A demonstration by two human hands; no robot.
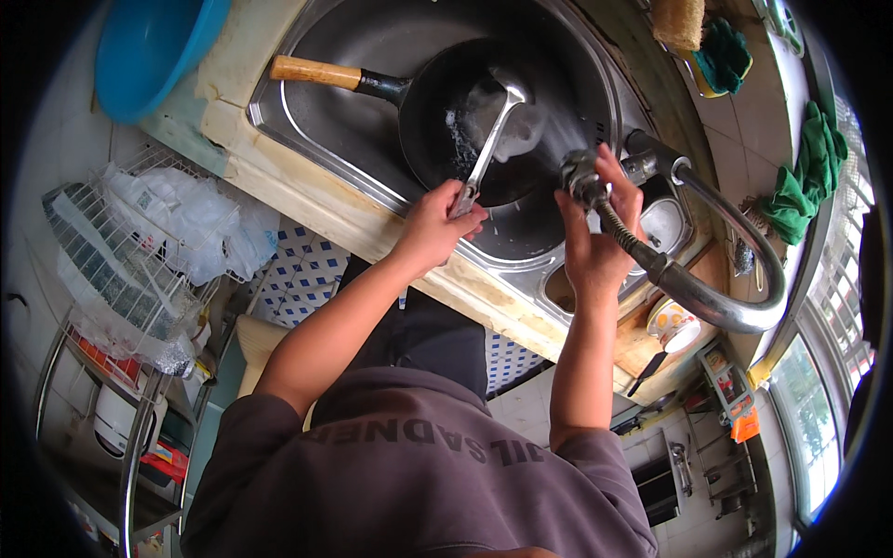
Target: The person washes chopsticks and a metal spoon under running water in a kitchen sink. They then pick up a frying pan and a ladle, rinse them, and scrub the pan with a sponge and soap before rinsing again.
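My left hand [443, 220] grips the handle of a metal ladle [492, 139], whose head is over the inside of a dark wok [429, 139]. The wok lies in a stainless steel sink [335, 150], its wooden handle [317, 72] pointing left across the basin. In my right hand [600, 230] is the spray head [584, 174] of the faucet, held above the wok's right side. A fan of water comes out of it towards the wok. Whitish, cloudy water [516, 129] lies around the ladle's head, and the wok's bottom there is partly hidden.
The faucet's curved metal pipe [764, 279] bends out to the right. A patterned cup [673, 324] and a knife [647, 373] are on a wooden board beside the sink. Green cloths [802, 181] and a sponge [722, 56] lie along the ledge. A blue basin [153, 49] stands far left.
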